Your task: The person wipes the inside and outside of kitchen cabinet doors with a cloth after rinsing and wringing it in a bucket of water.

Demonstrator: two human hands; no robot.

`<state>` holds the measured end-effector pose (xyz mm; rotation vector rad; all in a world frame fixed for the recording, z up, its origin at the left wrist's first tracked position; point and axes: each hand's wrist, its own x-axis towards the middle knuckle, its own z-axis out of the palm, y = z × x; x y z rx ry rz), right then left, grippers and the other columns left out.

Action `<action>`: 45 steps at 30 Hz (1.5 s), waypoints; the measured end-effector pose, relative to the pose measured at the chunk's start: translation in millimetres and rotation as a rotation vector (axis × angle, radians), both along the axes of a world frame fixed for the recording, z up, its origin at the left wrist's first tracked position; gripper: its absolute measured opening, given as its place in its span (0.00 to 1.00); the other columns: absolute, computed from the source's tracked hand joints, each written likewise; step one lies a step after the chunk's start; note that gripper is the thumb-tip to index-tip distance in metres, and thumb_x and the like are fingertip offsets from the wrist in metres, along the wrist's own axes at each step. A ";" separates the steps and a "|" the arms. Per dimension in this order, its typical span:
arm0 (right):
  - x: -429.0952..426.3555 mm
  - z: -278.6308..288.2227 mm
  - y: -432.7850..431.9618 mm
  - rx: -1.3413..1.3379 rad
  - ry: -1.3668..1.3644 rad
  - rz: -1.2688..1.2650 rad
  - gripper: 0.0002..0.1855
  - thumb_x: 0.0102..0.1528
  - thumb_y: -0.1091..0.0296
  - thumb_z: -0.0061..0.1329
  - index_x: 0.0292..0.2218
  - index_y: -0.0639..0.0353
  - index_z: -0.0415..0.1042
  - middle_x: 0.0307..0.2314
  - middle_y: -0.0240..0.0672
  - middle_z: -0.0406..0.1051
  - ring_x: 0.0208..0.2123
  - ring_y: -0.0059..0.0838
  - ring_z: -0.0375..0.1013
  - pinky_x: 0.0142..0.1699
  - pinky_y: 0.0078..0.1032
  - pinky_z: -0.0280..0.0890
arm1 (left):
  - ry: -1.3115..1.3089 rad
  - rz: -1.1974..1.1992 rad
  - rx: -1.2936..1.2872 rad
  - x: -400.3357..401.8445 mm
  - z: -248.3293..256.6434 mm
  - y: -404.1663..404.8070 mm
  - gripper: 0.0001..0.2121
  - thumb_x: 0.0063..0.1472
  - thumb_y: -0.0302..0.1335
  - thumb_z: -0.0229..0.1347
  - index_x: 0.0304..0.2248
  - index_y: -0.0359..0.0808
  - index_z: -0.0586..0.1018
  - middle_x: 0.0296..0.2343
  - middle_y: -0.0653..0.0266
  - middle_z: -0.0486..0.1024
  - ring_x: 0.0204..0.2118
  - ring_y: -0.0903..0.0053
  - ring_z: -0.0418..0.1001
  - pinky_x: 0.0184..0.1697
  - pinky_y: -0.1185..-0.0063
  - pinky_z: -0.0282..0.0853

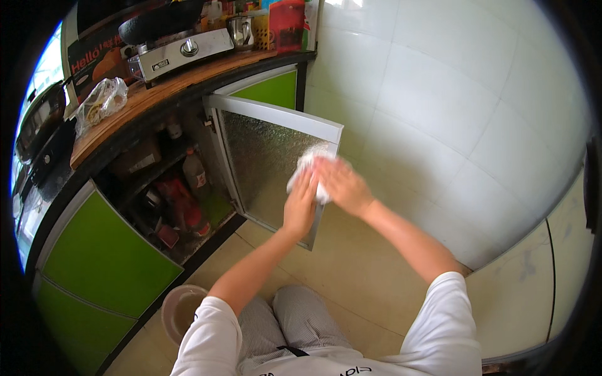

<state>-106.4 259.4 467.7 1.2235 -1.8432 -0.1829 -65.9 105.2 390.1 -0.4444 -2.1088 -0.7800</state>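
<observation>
Both hands meet at a white cloth (pixel 308 159) near the free edge of an open cabinet door. My left hand (pixel 300 209) lies along the cloth's lower left side, its fingers pointing up the door. From the right, my right hand (pixel 345 185) presses the cloth, its fingers overlapping the left fingertips; motion blurs this hand. Textured glass (pixel 261 162) fills the door, set in a silvery metal frame (pixel 282 117). The cloth covers part of the frame's right side.
Bottles, including a clear plastic bottle (pixel 194 168), stand in the dark cabinet. A bucket (pixel 176 310) sits on the floor by my left arm. Above, the wooden countertop (pixel 188 83) bears a gas stove (pixel 186 51) and a plastic bag (pixel 103 103). A tiled wall (pixel 432 103) rises at right.
</observation>
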 end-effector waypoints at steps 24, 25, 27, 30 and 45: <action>-22.0 -32.0 -46.0 -0.444 0.085 0.205 0.11 0.53 0.69 0.42 0.39 0.51 0.70 0.44 0.30 0.66 0.50 0.31 0.63 0.59 0.35 0.47 | 0.297 0.012 0.216 -51.6 7.0 -5.1 0.18 0.55 0.21 0.47 0.47 0.31 0.68 0.52 0.54 0.60 0.56 0.55 0.54 0.57 0.61 0.50; -25.7 -54.8 -40.4 -0.405 0.059 0.212 0.11 0.52 0.70 0.43 0.38 0.51 0.70 0.43 0.28 0.67 0.50 0.30 0.63 0.59 0.34 0.48 | 0.270 0.010 0.237 -50.9 -13.8 -2.5 0.18 0.53 0.20 0.47 0.46 0.32 0.69 0.52 0.56 0.61 0.57 0.56 0.54 0.56 0.60 0.50; -27.9 -93.5 -25.5 -0.219 0.071 0.192 0.11 0.51 0.70 0.44 0.38 0.51 0.70 0.42 0.27 0.68 0.48 0.29 0.65 0.58 0.33 0.51 | 0.129 0.003 0.176 -40.7 -56.8 -7.8 0.19 0.52 0.19 0.49 0.45 0.31 0.69 0.51 0.56 0.62 0.57 0.55 0.55 0.56 0.60 0.52; -28.1 -95.1 -30.1 -0.147 -0.032 0.249 0.11 0.50 0.72 0.44 0.37 0.51 0.72 0.40 0.25 0.69 0.47 0.29 0.66 0.58 0.33 0.51 | 0.059 -0.012 0.184 -35.9 -90.4 -19.5 0.19 0.51 0.18 0.50 0.45 0.31 0.69 0.50 0.55 0.63 0.56 0.55 0.55 0.56 0.60 0.52; -14.1 -46.3 -22.8 -0.390 0.066 0.000 0.09 0.53 0.64 0.45 0.37 0.41 0.73 0.36 0.15 0.73 0.37 0.10 0.72 0.38 0.18 0.44 | 0.277 -0.140 0.251 -49.6 -21.4 -5.3 0.17 0.46 0.15 0.48 0.40 0.32 0.73 0.45 0.54 0.69 0.50 0.56 0.64 0.50 0.64 0.58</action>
